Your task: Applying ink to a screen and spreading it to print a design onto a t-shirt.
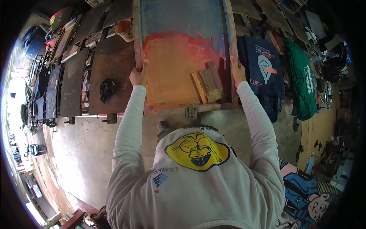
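Note:
A large wooden-framed printing screen (pixel 167 70) stretches away from me, orange in its near part and blue-grey beyond, with red smears between. My left hand (pixel 138 75) grips the left rail, and my right hand (pixel 238 71) grips the right rail, both with fingers wrapped round the wood. Wooden squeegees (pixel 206 84) lie at a slant inside the screen, near its lower right corner. A metal hinge or clamp (pixel 190 112) is on the near rail.
Dark boards (pixel 74 82) on racks line both sides, with a crumpled black lump (pixel 107 87) and a pot (pixel 124 29). Navy printed fabric (pixel 261 91) and green shirts (pixel 303 87) lie on the right. Below are a concrete floor (pixel 84 152) and a cartoon-printed panel (pixel 309 191).

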Tool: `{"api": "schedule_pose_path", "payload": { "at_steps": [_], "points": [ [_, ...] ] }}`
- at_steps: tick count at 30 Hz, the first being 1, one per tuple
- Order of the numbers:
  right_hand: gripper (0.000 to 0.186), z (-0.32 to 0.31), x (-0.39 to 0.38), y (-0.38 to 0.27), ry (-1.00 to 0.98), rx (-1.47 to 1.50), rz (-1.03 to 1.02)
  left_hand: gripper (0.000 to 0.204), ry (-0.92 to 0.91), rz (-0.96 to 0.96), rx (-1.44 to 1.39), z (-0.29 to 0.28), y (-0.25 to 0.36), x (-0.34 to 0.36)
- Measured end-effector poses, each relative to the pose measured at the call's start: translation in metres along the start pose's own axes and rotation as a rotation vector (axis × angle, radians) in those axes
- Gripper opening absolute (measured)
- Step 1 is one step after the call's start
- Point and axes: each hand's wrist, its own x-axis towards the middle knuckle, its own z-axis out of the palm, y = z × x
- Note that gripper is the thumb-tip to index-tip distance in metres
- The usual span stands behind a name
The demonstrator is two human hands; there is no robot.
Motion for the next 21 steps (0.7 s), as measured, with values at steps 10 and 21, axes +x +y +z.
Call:
{"api": "schedule_pose_path", "payload": {
  "at_steps": [10,21],
  "points": [
    [0.093,0.011,0.027,0.040,-0.020,-0.119,0.030,0.086,-0.121,-0.082,0.143,0.031,-0.041,0.016],
    [0.096,0.027,0.043,0.082,0.001,-0.366,0.162,0.085,-0.246,-0.179,0.207,0.055,-0.071,0.011]
  ]
}}
